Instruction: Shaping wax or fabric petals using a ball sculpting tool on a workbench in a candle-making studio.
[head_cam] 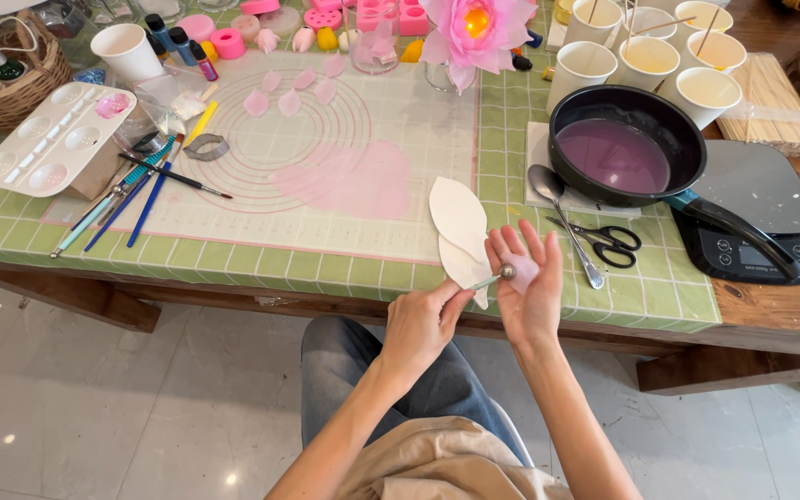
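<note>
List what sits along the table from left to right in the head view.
Wicker basket → white paint palette → blue brushes → pink wax flower → black pan → digital scale.

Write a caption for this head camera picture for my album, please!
Left hand presses a ball-tipped tool into a pink petal resting on the open right hand.

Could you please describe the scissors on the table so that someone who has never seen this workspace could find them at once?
Start at the black pan of purple liquid on the right of the green tiled table. Just in front of it, near the table's front edge, the scissors lie flat beside a long metal spoon. Their black looped handles set them apart from the all-silver spoon.
</note>
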